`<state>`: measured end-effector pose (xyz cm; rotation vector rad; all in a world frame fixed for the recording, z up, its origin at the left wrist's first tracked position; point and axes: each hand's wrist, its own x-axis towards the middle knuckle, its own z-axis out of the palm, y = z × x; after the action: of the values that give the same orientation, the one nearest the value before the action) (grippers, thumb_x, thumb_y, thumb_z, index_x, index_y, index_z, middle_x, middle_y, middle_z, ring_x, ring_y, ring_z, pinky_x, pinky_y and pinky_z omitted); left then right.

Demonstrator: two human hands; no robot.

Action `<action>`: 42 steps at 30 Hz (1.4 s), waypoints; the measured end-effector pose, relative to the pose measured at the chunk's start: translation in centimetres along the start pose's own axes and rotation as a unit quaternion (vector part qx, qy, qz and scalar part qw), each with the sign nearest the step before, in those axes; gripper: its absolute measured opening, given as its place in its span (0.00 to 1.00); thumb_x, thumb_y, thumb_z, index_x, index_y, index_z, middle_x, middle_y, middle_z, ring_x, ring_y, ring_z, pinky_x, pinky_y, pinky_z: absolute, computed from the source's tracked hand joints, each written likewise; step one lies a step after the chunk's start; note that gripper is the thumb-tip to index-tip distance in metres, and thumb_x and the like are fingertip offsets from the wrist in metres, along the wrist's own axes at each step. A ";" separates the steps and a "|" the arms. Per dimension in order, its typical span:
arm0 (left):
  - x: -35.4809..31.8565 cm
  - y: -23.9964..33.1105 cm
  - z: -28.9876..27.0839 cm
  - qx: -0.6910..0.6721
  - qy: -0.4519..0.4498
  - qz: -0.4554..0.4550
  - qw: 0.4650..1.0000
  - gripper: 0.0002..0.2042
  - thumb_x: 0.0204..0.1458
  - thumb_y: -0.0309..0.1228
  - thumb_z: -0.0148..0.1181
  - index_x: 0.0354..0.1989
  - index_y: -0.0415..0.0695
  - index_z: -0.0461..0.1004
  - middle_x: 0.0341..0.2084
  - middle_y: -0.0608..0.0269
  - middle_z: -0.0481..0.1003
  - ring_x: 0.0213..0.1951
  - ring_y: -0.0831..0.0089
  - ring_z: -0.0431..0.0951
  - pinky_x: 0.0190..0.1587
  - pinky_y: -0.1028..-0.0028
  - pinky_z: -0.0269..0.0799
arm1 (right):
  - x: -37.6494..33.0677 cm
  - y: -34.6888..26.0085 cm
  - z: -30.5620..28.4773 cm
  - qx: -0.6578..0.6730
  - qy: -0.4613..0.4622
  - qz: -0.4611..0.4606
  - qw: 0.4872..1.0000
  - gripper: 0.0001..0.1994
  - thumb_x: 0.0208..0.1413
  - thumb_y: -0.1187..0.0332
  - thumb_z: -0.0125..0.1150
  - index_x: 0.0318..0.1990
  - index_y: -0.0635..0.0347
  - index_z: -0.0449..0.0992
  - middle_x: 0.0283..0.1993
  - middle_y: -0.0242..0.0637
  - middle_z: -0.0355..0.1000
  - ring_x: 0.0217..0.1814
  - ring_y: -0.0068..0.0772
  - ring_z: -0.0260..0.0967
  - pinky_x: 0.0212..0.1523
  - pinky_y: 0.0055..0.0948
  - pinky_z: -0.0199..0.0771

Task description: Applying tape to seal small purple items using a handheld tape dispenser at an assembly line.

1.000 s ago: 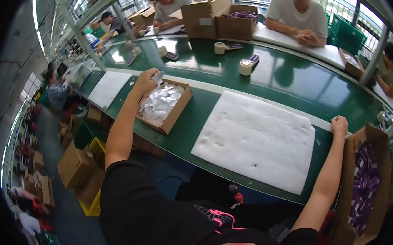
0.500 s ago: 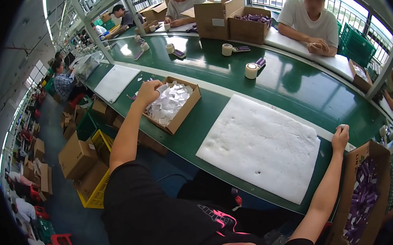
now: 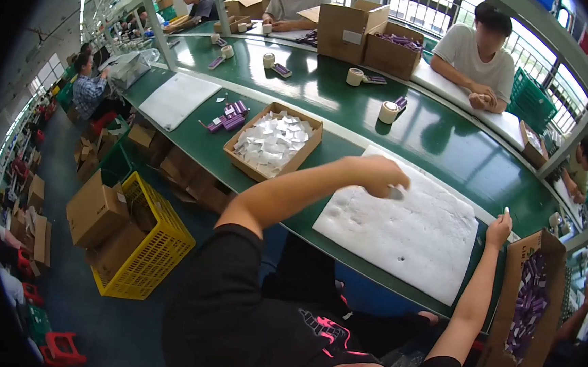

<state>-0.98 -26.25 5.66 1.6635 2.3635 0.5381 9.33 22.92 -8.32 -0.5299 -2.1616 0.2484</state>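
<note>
My left hand [image 3: 382,177] is over the far part of a white foam pad [image 3: 399,235], fingers closed. A blurred pale spot shows at its fingertips; I cannot make out whether it is a held piece or a finger cover. My right hand [image 3: 499,229] is closed beside the pad's right edge, with a white tip pointing up; what it holds, if anything, is hidden. Left of the pad stands a shallow cardboard box [image 3: 314,142] of small white pieces [image 3: 274,141]. Several purple battery-like packs [image 3: 227,117] lie beyond its left side.
At my right stands a tall carton [image 3: 552,270] with many purple packs [image 3: 529,309]. Tape rolls [image 3: 389,112] and packs sit on the green bench [image 3: 301,82]. Co-workers sit opposite. A yellow crate [image 3: 149,258] with cartons stands on the floor at left.
My left hand has moved right, from the left edge of the box of white pieces to above the foam pad, uncovering the purple packs. My right hand stays near the pad's right edge. The view has shifted.
</note>
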 end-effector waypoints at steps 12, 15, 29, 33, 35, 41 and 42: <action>23.0 6.2 13.7 -0.279 0.079 0.056 0.955 0.29 0.48 0.25 0.57 0.63 0.48 0.67 0.45 0.49 0.79 0.45 0.54 0.79 0.48 0.63 0.74 | -5.2 -6.0 -8.0 0.195 -0.044 0.085 0.976 0.05 0.58 0.74 0.56 0.36 0.60 0.79 0.31 0.46 0.77 0.34 0.50 0.76 0.35 0.39 0.74; 24.7 6.6 14.6 -0.256 0.112 0.069 0.958 0.18 0.50 0.27 0.57 0.51 0.44 0.76 0.36 0.50 0.80 0.39 0.58 0.79 0.44 0.65 0.73 | -4.8 -8.0 -9.0 0.200 -0.122 0.078 0.969 0.05 0.58 0.74 0.55 0.37 0.60 0.77 0.28 0.44 0.76 0.29 0.44 0.75 0.32 0.36 0.73; 26.6 6.1 13.7 -0.553 0.117 -0.002 0.825 0.18 0.64 0.43 0.51 0.40 0.38 0.78 0.27 0.52 0.79 0.31 0.63 0.80 0.37 0.65 0.73 | 2.8 -19.4 -19.3 0.035 -0.292 -0.261 0.920 0.18 0.58 0.68 0.61 0.55 0.60 0.74 0.48 0.48 0.76 0.49 0.46 0.75 0.48 0.35 0.73; 25.6 6.1 13.7 -0.412 0.083 0.056 0.905 0.14 0.63 0.37 0.52 0.42 0.38 0.77 0.31 0.46 0.79 0.35 0.56 0.80 0.41 0.61 0.73 | 1.0 -28.3 -19.8 0.169 -0.479 -0.443 0.739 0.17 0.58 0.68 0.61 0.55 0.60 0.74 0.48 0.48 0.76 0.49 0.45 0.75 0.47 0.35 0.73; 24.8 6.4 13.2 -0.409 0.058 0.042 0.910 0.15 0.62 0.39 0.52 0.48 0.42 0.76 0.28 0.53 0.80 0.33 0.64 0.81 0.40 0.66 0.74 | 0.0 -31.4 -18.4 0.243 -0.537 -0.469 0.658 0.17 0.58 0.68 0.61 0.54 0.60 0.74 0.48 0.48 0.76 0.49 0.45 0.75 0.47 0.35 0.73; 24.7 6.1 13.2 -0.419 -0.010 0.039 0.907 0.21 0.60 0.37 0.52 0.62 0.53 0.72 0.27 0.64 0.82 0.29 0.74 0.81 0.41 0.70 0.77 | -1.2 -35.3 -15.9 0.330 -0.612 -0.493 0.523 0.17 0.57 0.67 0.61 0.53 0.60 0.75 0.47 0.48 0.76 0.48 0.45 0.75 0.47 0.35 0.73; 24.8 6.0 13.4 -0.446 0.013 0.049 0.893 0.21 0.60 0.36 0.51 0.62 0.52 0.72 0.26 0.64 0.82 0.29 0.73 0.81 0.41 0.70 0.77 | -1.1 -35.4 -15.7 0.334 -0.623 -0.487 0.513 0.17 0.57 0.67 0.61 0.53 0.60 0.75 0.47 0.48 0.76 0.48 0.45 0.75 0.47 0.35 0.73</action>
<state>0.58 1.21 -3.09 1.2992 1.5941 1.3977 12.48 -9.27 13.02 1.8855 -2.8425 0.9458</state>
